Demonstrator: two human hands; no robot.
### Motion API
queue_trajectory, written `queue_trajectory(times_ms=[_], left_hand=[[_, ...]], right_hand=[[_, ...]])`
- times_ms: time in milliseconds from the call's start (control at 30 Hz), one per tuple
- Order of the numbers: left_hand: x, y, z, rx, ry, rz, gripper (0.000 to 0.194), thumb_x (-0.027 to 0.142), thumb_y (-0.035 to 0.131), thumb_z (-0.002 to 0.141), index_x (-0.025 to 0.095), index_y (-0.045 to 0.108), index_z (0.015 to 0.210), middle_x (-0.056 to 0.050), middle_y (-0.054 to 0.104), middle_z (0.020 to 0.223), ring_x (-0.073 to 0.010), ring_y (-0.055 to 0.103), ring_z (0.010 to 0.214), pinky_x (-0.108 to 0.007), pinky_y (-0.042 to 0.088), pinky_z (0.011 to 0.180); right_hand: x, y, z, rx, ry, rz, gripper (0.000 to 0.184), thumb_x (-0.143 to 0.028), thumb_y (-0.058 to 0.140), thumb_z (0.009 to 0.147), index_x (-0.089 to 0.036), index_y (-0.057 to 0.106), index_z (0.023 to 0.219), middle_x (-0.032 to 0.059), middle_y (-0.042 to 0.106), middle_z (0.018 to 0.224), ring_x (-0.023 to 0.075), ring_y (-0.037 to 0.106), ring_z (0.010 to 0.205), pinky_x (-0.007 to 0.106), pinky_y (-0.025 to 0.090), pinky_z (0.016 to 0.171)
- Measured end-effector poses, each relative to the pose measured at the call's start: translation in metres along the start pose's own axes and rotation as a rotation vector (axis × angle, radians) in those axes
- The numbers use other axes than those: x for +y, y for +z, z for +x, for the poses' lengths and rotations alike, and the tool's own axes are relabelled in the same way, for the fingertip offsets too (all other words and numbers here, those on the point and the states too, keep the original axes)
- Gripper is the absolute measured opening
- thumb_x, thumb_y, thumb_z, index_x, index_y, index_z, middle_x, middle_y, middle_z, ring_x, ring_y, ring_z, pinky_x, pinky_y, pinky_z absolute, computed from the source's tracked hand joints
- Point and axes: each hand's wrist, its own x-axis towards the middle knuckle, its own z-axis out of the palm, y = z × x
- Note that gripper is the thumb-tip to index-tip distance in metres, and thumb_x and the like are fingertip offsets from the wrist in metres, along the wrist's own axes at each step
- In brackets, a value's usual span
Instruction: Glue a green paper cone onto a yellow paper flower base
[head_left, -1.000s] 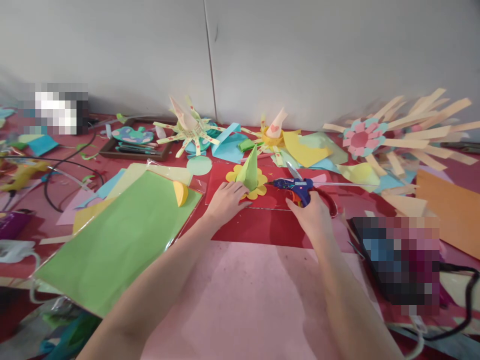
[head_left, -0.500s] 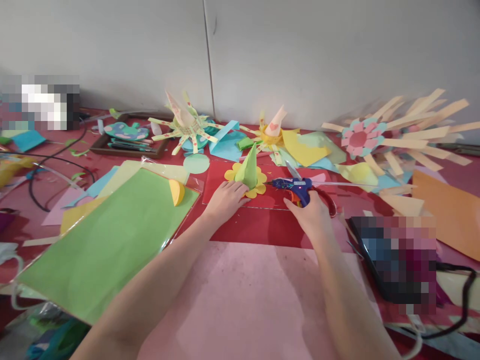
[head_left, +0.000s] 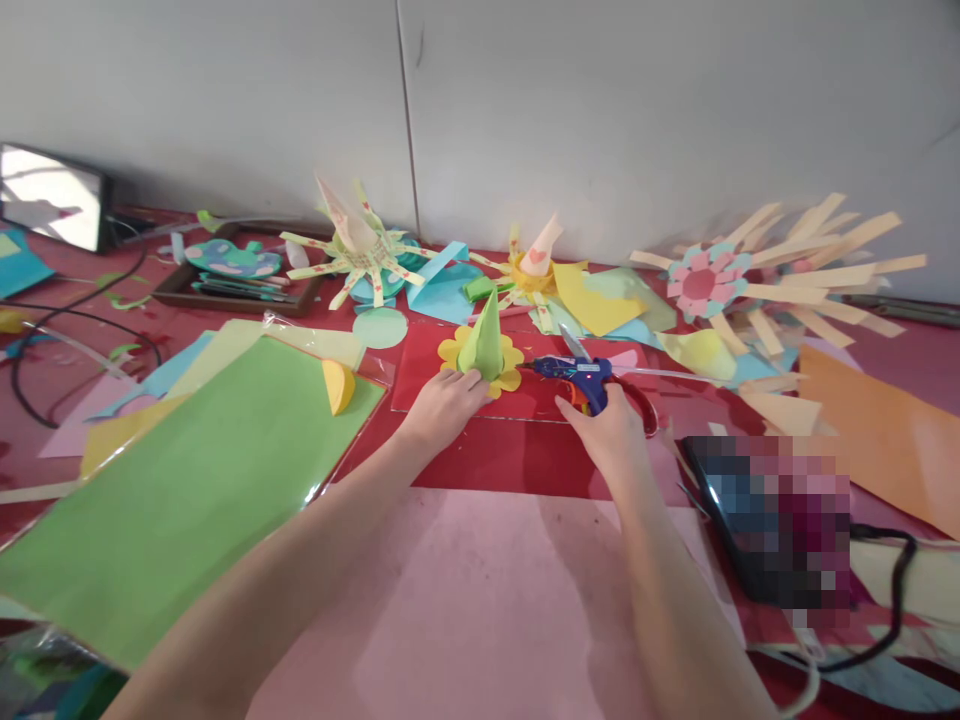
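A yellow paper flower (head_left: 511, 380) with scalloped petals lies on a red board (head_left: 412, 385), a pointed green paper cone (head_left: 484, 345) standing at its centre. My left hand (head_left: 448, 405) grips the near left side of the flower, its fingers curled at the cone's base; the fingertips are partly hidden. In my right hand (head_left: 611, 425) is a blue hot glue gun (head_left: 577, 370), held by its handle with the nozzle pointing left at the flower's right petals. A clear glue stick (head_left: 667, 374) sticks out of its back. Scissors (head_left: 574, 342) lie just behind the gun.
Green paper in a clear sleeve (head_left: 202, 480) lies at left, with a folded yellow paper circle (head_left: 339, 386) on it. Paper-strip crafts (head_left: 375, 250) and a pink-and-blue flower (head_left: 701, 282) stand along the wall. A dark device (head_left: 727, 520) with a cable is at right.
The whole view has shifted slightly, so things appear further left. Both hands keep their holds, and the glue gun's nozzle stays beside the flower.
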Motion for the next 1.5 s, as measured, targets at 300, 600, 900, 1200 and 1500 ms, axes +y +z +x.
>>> queue_trajectory(times_ms=[300, 600, 900, 1200, 1500], left_hand=[[-0.005, -0.006, 0.002, -0.092, 0.001, -0.065, 0.025, 0.027, 0.042, 0.095, 0.016, 0.065, 0.092, -0.004, 0.06, 0.081, -0.0164, 0.06, 0.07, -0.031, 0.045, 0.064], [-0.008, -0.001, -0.003, -0.123, -0.012, -0.085, 0.026, 0.01, 0.037, 0.093, 0.017, 0.062, 0.096, -0.003, 0.063, 0.091, -0.0162, 0.062, 0.078, -0.028, 0.048, 0.066], [-0.007, -0.002, -0.007, -0.05, -0.13, -0.215, 0.024, 0.015, 0.04, 0.094, 0.018, 0.06, 0.106, -0.004, 0.067, 0.098, -0.0149, 0.066, 0.082, -0.023, 0.051, 0.062], [0.001, -0.007, -0.01, 0.097, -0.125, -0.375, 0.024, 0.025, 0.039, 0.096, 0.017, 0.061, 0.101, -0.006, 0.069, 0.101, -0.015, 0.066, 0.088, -0.026, 0.053, 0.073], [0.005, -0.002, -0.007, 0.016, -0.03, -0.152, 0.021, 0.013, 0.043, 0.092, 0.013, 0.057, 0.107, -0.007, 0.067, 0.091, -0.0185, 0.065, 0.079, -0.031, 0.051, 0.071]], right_hand=[[-0.004, -0.012, 0.0, -0.034, 0.038, 0.033, 0.046, -0.058, 0.059, 0.067, -0.021, 0.054, 0.093, 0.0071, 0.065, 0.087, 0.0276, 0.061, 0.086, 0.034, 0.043, 0.069], [-0.007, -0.015, -0.004, -0.008, 0.044, 0.029, 0.043, -0.058, 0.06, 0.065, -0.022, 0.053, 0.088, 0.005, 0.062, 0.081, 0.0258, 0.059, 0.082, 0.033, 0.042, 0.068], [0.005, -0.021, 0.001, 0.082, 0.047, 0.029, 0.042, -0.059, 0.06, 0.064, -0.022, 0.052, 0.081, 0.0038, 0.059, 0.074, 0.0236, 0.056, 0.071, 0.034, 0.04, 0.063], [0.007, -0.02, 0.001, 0.101, 0.034, 0.013, 0.041, -0.06, 0.058, 0.065, -0.022, 0.052, 0.08, 0.0031, 0.058, 0.072, 0.0223, 0.054, 0.068, 0.033, 0.039, 0.061], [0.001, -0.021, -0.003, 0.069, 0.035, 0.043, 0.041, -0.059, 0.059, 0.066, -0.022, 0.053, 0.083, 0.0042, 0.06, 0.076, 0.0229, 0.057, 0.072, 0.031, 0.04, 0.062]])
